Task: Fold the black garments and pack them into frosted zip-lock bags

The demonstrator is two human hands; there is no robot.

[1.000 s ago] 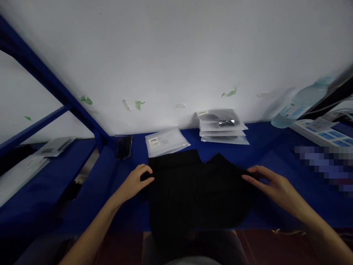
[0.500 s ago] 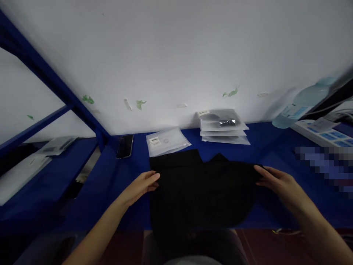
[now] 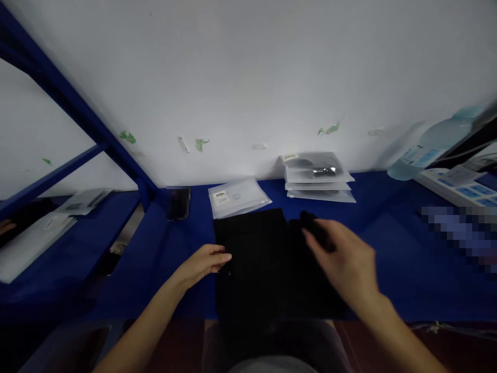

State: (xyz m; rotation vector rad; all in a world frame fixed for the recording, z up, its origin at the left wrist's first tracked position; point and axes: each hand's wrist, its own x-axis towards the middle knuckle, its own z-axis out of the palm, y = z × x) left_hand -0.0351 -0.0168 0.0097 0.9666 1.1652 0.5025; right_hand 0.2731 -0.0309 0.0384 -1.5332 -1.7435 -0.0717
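Note:
A black garment (image 3: 252, 259) lies spread on the blue table in front of me and hangs over its near edge; its exact kind I cannot make out. My left hand (image 3: 209, 261) pinches its left edge between thumb and fingers. On the other side, my right hand (image 3: 345, 254) grips a bunched fold of the black cloth, lifted slightly over the garment's right part. Just beyond the cloth lies a flat frosted zip bag (image 3: 240, 197) with a barcode label.
Several filled zip bags (image 3: 318, 178) are stacked against the wall. A phone (image 3: 178, 203) lies at left, beside a blue metal frame (image 3: 120, 166). To the right are a large water bottle (image 3: 430, 142) and a white box (image 3: 462, 184). More bags (image 3: 34, 243) lie far left, near another person's hand (image 3: 6, 226).
My right hand has carried the garment's right edge leftward, folding it inward over the cloth. My left hand still holds the left edge. Another person's hand has appeared at far left.

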